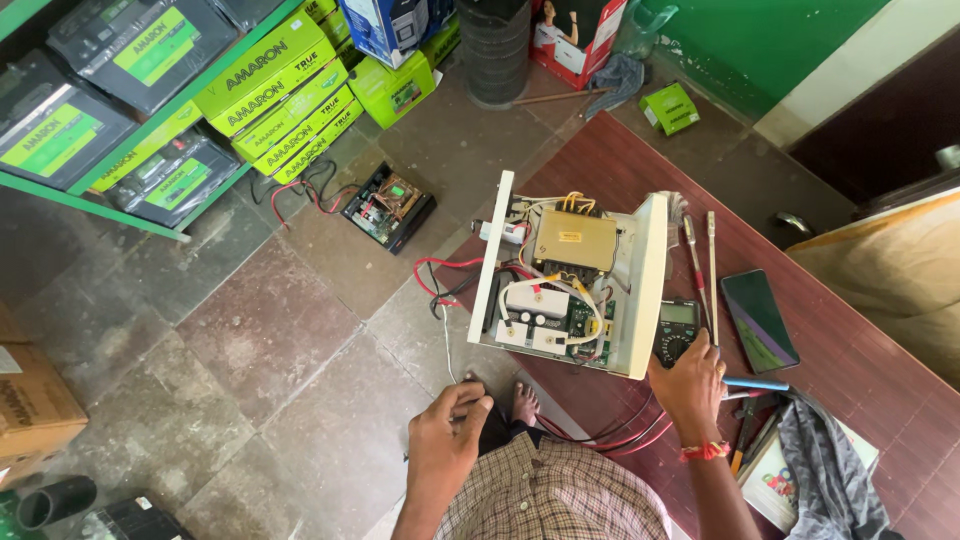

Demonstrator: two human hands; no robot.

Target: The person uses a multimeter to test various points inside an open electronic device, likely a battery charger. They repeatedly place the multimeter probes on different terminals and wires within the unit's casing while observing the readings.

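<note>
An opened white metal case (pixel 650 290) with a yellow transformer (pixel 573 240), circuit boards and wires inside lies on a dark red table (pixel 850 350). My right hand (pixel 688 385) rests on the table by the case's near corner, fingers touching a black multimeter (pixel 677 330); I cannot tell if it grips it. My left hand (pixel 447 425) hangs over the floor near my knee, fingers curled; whether it holds anything is unclear. My bare foot (pixel 524 403) shows between them.
A phone (pixel 759 319), two screwdrivers (pixel 703 265), pliers and a grey cloth (pixel 825 470) lie on the table to the right. Red and black wires (pixel 440 280) trail off the table's edge. An open circuit unit (pixel 388 206) sits on the tiled floor. Green shelves with battery boxes (pixel 270 90) stand at the left.
</note>
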